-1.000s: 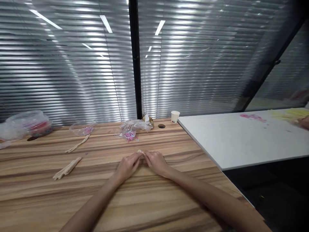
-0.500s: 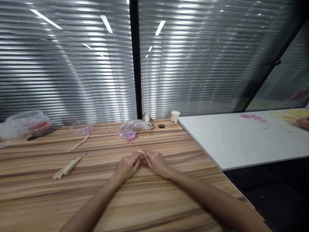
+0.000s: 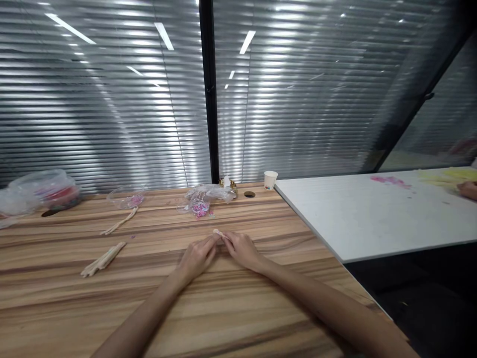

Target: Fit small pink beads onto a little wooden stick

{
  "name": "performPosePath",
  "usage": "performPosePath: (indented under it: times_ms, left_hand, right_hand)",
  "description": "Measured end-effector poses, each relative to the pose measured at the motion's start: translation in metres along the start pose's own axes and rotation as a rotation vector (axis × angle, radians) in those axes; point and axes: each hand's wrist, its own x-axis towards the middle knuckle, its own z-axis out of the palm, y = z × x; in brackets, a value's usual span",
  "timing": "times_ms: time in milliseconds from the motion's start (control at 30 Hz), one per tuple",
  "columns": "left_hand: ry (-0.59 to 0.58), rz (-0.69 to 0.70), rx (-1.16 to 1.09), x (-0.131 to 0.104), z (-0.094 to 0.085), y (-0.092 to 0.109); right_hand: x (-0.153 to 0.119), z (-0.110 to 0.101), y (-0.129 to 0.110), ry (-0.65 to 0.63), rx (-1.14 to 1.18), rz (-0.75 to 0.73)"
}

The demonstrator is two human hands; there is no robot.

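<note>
My left hand (image 3: 199,254) and my right hand (image 3: 241,249) meet over the middle of the wooden table (image 3: 231,318). The fingertips of both are pinched round a small pale piece (image 3: 216,232), whose whitish end pokes out beyond them. Most of that piece is hidden by the fingers, and its kind is too small to make out. Off to the left lies a bundle of beige, soft-looking strips (image 3: 102,261). Farther back is a thinner beige bundle (image 3: 119,222).
Behind my hands lie a clear plastic bag (image 3: 214,193) and pink-purple bits (image 3: 200,209). A clear container (image 3: 124,198) and lidded tub (image 3: 55,191) stand left. A paper cup (image 3: 270,180) stands near a white table (image 3: 335,214), where another person's hand (image 3: 467,190) shows beside yellow material.
The fingers have shifted very slightly, and the pale end between them shows a little more. Everything else looks the same.
</note>
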Motion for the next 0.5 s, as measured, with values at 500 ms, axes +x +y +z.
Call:
performPosePath:
  times_ms: [500]
  left_hand:
    - [-0.035, 0.01, -0.005, 0.0019, -0.0008, 0.0012]
  right_hand:
    - [0.0035, 0.0045, 0.008, 0.007, 0.141, 0.074]
